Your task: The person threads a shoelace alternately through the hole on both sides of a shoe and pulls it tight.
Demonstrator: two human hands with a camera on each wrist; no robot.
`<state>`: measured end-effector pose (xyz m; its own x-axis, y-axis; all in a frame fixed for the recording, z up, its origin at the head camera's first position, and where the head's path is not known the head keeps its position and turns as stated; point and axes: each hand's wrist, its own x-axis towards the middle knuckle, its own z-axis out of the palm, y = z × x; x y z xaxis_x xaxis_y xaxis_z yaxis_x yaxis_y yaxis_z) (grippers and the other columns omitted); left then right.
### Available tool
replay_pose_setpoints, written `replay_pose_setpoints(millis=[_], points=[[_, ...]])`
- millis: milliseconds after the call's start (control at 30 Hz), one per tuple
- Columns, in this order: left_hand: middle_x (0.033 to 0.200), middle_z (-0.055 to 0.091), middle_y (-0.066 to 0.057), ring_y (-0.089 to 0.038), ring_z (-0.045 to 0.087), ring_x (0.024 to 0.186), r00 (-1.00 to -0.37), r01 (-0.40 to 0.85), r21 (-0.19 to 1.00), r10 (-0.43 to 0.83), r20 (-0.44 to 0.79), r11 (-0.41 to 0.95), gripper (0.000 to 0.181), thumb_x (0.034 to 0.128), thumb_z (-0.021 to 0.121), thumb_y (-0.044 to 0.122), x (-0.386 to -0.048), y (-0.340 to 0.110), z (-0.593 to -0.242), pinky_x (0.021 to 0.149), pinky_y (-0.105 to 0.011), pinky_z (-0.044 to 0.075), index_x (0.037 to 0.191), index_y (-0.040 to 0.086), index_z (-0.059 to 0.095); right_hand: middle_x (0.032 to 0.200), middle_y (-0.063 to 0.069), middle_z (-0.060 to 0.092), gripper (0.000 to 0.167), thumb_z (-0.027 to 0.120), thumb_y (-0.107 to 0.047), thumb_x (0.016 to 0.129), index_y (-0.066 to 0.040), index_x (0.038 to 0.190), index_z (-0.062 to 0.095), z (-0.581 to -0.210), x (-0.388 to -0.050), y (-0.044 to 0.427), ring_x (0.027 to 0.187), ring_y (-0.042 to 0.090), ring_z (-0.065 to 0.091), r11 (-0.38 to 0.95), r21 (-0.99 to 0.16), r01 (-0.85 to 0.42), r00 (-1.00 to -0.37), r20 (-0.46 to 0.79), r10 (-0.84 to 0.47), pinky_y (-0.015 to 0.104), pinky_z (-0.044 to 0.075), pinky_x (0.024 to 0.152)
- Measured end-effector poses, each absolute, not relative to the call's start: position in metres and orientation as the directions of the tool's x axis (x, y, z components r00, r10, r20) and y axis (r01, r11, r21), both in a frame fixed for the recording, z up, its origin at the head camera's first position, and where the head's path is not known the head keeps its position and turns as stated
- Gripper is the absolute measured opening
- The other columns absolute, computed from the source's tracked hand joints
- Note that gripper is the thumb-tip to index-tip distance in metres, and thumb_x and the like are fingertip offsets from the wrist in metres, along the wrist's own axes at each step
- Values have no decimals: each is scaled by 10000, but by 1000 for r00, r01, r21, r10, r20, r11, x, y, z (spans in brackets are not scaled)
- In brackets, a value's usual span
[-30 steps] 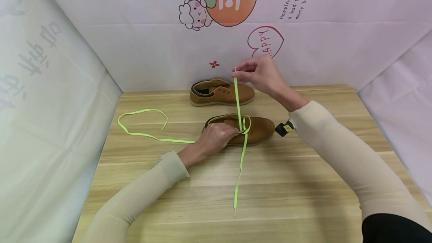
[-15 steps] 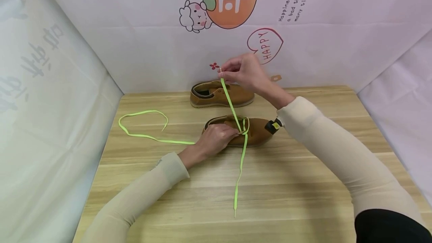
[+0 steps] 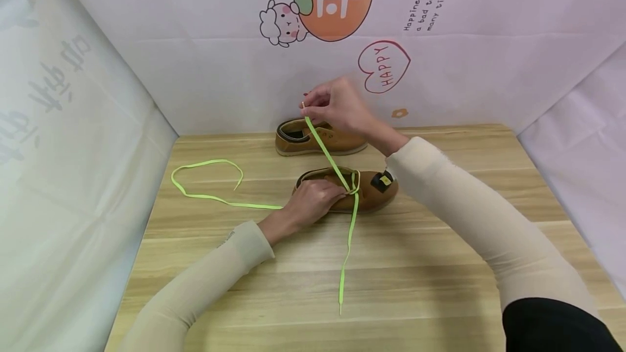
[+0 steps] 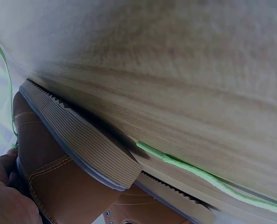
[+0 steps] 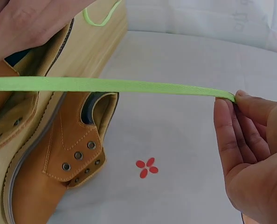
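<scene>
A brown leather shoe (image 3: 374, 200) lies toe to the right near the table's middle. My left hand (image 3: 313, 200) rests over its opening, fingertips pinching the lime-green shoelace beside a small loop at the eyelets; the grip is partly hidden. Between thumb and fingers my right hand (image 3: 339, 105) holds one lace end, its tip poking out above. From there the lace (image 5: 129, 86) runs taut and slanting down to the loop. Another lace end (image 3: 341, 281) hangs toward the front of the table. In the left wrist view the shoe's ribbed sole (image 4: 82, 140) is seen close up.
Behind stands a second brown shoe (image 3: 337, 145) with bare eyelets, against the white printed backdrop (image 3: 220, 80). A loose lime-green lace (image 3: 210, 195) curves over the wooden table (image 3: 274, 297) at left. A small black device (image 3: 382, 181) sits at my right cuff.
My right hand has moved left with the lace end, so the lace now slants up to the left instead of standing nearly straight. The left hand has stayed in place.
</scene>
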<state>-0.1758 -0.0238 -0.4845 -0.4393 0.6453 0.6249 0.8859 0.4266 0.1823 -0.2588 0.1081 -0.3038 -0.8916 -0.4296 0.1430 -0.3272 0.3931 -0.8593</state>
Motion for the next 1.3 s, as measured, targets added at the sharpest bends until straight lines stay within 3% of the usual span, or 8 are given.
replay_pose_setpoints(millis=[200, 367, 633, 767, 1067, 1300], points=[[903, 803, 10, -111, 766, 839, -436, 888, 184, 643, 630, 422, 54, 960, 786, 101, -176, -24, -485, 760, -290, 615, 994, 91, 828, 910, 128, 795, 82, 777, -43, 962, 30, 990, 799, -315, -266, 92, 736, 229, 764, 455, -816, -356, -860, 95, -501, 289, 626, 673], [899, 797, 20, -101, 757, 848, -432, 887, 166, 647, 628, 431, 55, 963, 787, 119, -175, -24, -485, 763, -284, 607, 997, 107, 829, 866, 84, 796, 76, 777, -78, 969, -13, 987, 812, -330, -271, 80, 741, 240, 761, 540, -710, -452, -812, 76, -579, 241, 566, 620], [906, 798, 42, -94, 748, 845, -444, 881, 166, 650, 617, 444, 53, 977, 778, 149, -172, -20, -485, 766, -278, 606, 983, 130, 828, 898, 58, 799, 49, 798, -80, 945, -45, 957, 831, -360, -275, 72, 807, 155, 735, 599, -580, -552, -743, 16, -669, 286, 573, 747], [902, 801, 43, -83, 746, 833, -445, 876, 151, 649, 616, 457, 58, 980, 778, 148, -172, -20, -485, 760, -268, 606, 984, 128, 832, 961, 68, 803, 75, 784, -100, 958, -50, 994, 826, -371, -275, 74, 899, 180, 747, 620, -544, -565, -730, -21, -684, 339, 586, 846], [885, 797, 29, -99, 746, 814, -448, 871, 142, 644, 619, 470, 43, 963, 800, 147, -173, -21, -485, 735, -271, 608, 963, 120, 833, 1093, 102, 794, 181, 703, -109, 1028, -31, 1168, 786, -385, -273, 81, 954, 244, 774, 653, -589, -476, -692, -208, -692, 330, 624, 826], [905, 805, 23, -108, 759, 830, -472, 862, 172, 630, 617, 478, 54, 963, 801, 153, -173, -21, -483, 746, -280, 614, 969, 118, 842, 1173, 108, 781, 260, 667, -178, 1059, -46, 1263, 758, -382, -270, 87, 1019, 290, 769, 645, -577, -501, -665, -220, -714, 344, 620, 853]])
